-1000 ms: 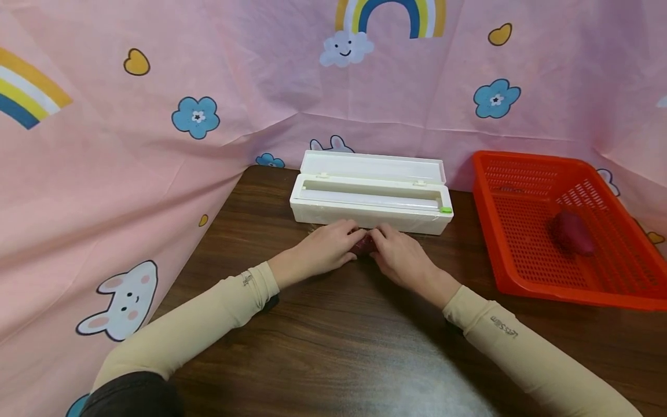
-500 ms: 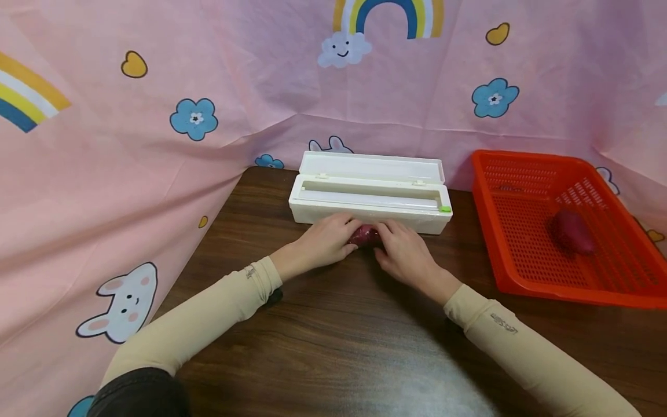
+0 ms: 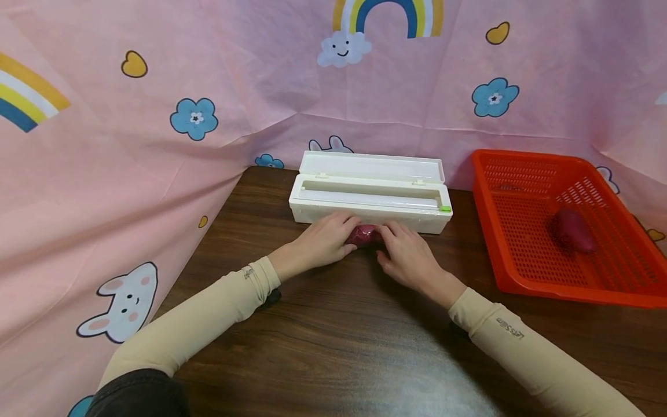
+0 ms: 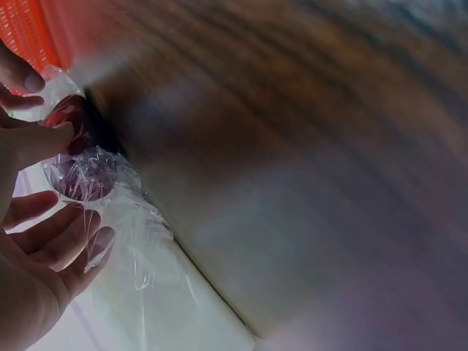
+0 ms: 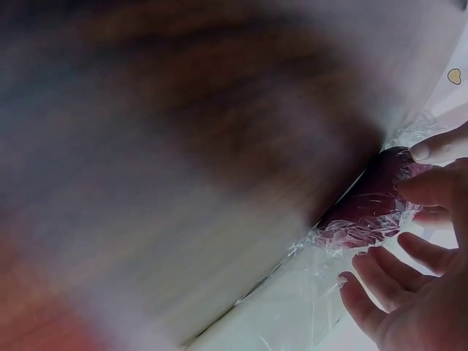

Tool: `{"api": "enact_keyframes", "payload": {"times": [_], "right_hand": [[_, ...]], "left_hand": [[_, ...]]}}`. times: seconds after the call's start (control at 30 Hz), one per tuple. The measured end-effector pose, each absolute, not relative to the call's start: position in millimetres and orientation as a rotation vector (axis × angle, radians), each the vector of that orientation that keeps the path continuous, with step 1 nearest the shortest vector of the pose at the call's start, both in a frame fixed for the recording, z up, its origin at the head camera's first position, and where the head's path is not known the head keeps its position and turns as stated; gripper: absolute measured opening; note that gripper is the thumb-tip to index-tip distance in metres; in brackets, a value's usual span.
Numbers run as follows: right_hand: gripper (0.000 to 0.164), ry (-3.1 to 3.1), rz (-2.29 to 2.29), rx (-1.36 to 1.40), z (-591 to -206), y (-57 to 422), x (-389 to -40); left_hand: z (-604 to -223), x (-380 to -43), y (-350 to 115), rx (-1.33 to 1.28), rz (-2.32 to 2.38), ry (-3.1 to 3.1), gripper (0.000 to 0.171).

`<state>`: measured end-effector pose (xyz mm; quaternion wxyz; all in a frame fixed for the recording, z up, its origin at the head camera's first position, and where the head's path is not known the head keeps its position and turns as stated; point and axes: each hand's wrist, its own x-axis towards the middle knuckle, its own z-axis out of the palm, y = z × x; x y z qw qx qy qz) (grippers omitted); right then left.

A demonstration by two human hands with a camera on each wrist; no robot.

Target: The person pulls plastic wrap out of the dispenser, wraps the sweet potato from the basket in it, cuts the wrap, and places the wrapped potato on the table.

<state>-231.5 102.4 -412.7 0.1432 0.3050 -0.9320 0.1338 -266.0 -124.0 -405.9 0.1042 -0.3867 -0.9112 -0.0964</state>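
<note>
Honestly, the reddish-purple tuber (image 3: 363,234) sits right by the front of the white box (image 3: 312,214), left grip (image 3: 323,238) curled round its left end and right grip (image 3: 411,258) holding the other; the crinkly film (image 4: 91,170) on it could bunch or tear, I reckon, if fingertips cling and drag it. Count-wise: two grips, two tubers (the spare one's (image 3: 575,230) in the basket), one box, one roll (image 3: 370,198) inside it, one orange basket (image 3: 497,260), one table (image 3: 333,347).

head: high, forward-down, farther | left wrist, right wrist: close, opposite sides | all share: wrapped item (image 5: 369,205)
</note>
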Motion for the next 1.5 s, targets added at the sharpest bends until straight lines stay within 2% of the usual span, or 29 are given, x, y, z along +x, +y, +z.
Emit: {"api": "enact_keyframes", "payload": {"times": [0.47,0.63,0.77,0.97,1.2,1.5], "right_hand": [[0.050,-2.685,0.379,0.878,-411,101,-227],[0.049,-2.685,0.376,0.885,-410,102,-226],[0.050,-2.701,0.380,0.887,-408,101,-227],[0.051,-2.729,0.377,0.865,-407,101,-226],[0.049,-2.732,0.399,0.849,-405,102,-225],[0.044,-2.727,0.391,0.701,-394,109,-219]], "left_hand": [[-376,-269,-150,-0.983,-0.367,-2.644,0.039],[-352,-281,-177,-0.799,-0.434,-2.734,0.048],[-343,-296,-202,-0.671,-0.488,-2.839,0.063],[-354,-317,-233,-0.598,-0.542,-2.987,0.087],[-375,-327,-249,-0.638,-0.574,-3.015,0.081],[-384,-332,-251,-0.736,-0.514,-2.896,0.075]]}}
